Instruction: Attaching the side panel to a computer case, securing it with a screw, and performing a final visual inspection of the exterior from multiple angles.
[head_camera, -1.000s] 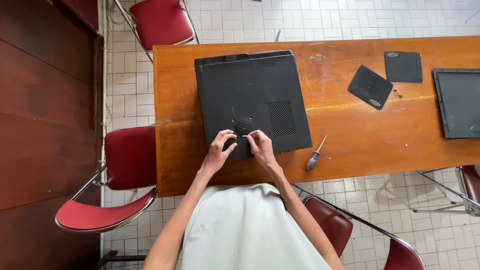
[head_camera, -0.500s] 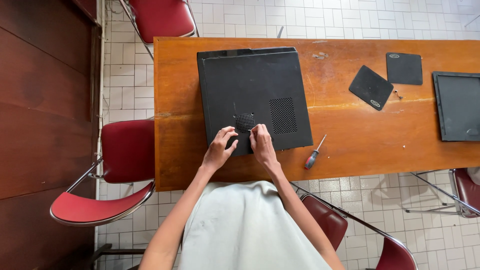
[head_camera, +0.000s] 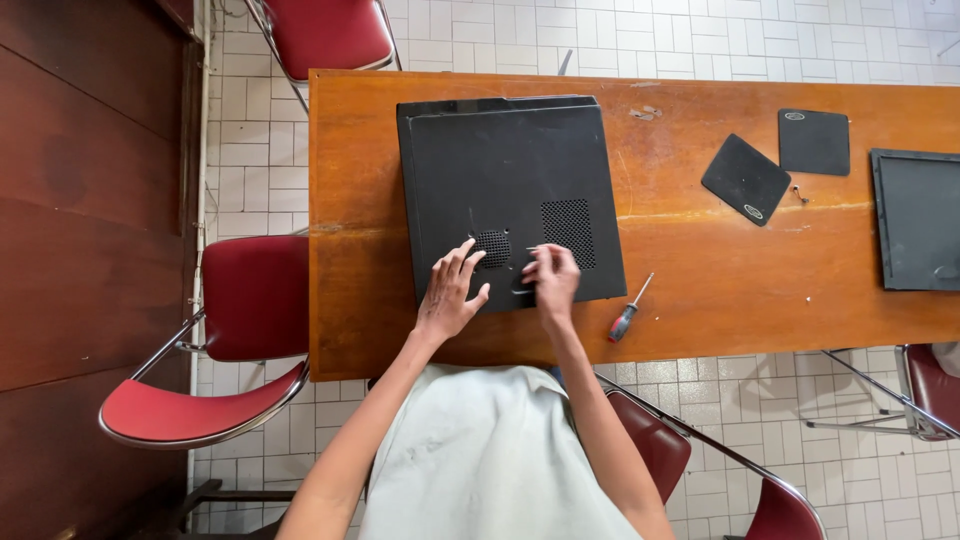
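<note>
White floor tiles are showing around an orange wooden counter, where a black computer case is lying flat near the left end. Left hand is resting open on the side panel; right hand is pinching something small by the round vent, what exactly is unclear. Work appears to be at the panel fastening; the next move calls for steady fingertip grip. Both hands were closer together half a second earlier. A red-handled screwdriver is lying just right.

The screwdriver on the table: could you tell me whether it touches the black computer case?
Apart. The head view shows bare wood between the screwdriver and the black computer case.
</note>
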